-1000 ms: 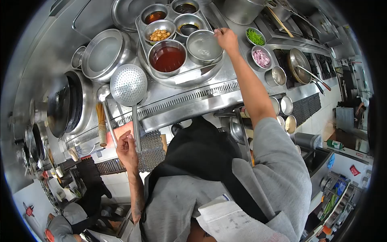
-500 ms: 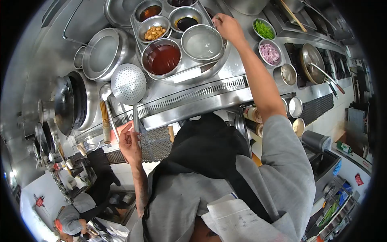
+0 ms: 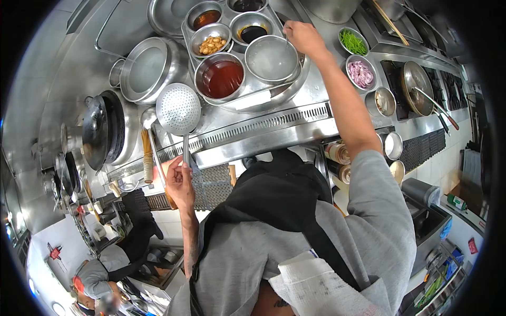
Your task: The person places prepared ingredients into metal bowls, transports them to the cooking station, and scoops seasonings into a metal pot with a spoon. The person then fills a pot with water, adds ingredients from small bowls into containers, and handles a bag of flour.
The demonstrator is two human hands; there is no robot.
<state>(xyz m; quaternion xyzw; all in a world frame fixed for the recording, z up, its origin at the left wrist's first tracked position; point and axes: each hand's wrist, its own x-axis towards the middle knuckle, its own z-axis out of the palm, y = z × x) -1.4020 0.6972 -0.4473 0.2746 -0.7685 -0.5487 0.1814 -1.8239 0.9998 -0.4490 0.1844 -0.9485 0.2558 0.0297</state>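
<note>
My right hand [image 3: 305,39] is closed on the thin handle of a metal spoon at the right rim of a steel bowl of cloudy liquid [image 3: 271,59]; the spoon's lower end is hard to make out. Beside that bowl stand a bowl of dark red liquid [image 3: 220,77], a bowl of peeled garlic cloves [image 3: 212,45] and a bowl of dark sauce [image 3: 253,33], all on a metal tray [image 3: 254,99]. My left hand [image 3: 179,183] is low at the counter's front edge, fingers curled round the handle end of a perforated skimmer [image 3: 178,108]. A ladle [image 3: 149,117] lies alongside.
At left are a bamboo brush [image 3: 147,160], a lidded pot [image 3: 143,71] and stacked woks [image 3: 96,131]. Bowls of chopped greens [image 3: 352,41] and sliced onion [image 3: 361,73] stand at right, near a pan on the stove [image 3: 414,87]. Another person [image 3: 100,276] works at lower left.
The whole view has shifted slightly to the right. My left fingers have drawn closer together at the skimmer's handle. The cloudy liquid looks more swirled, and my right hand stays at its rim.
</note>
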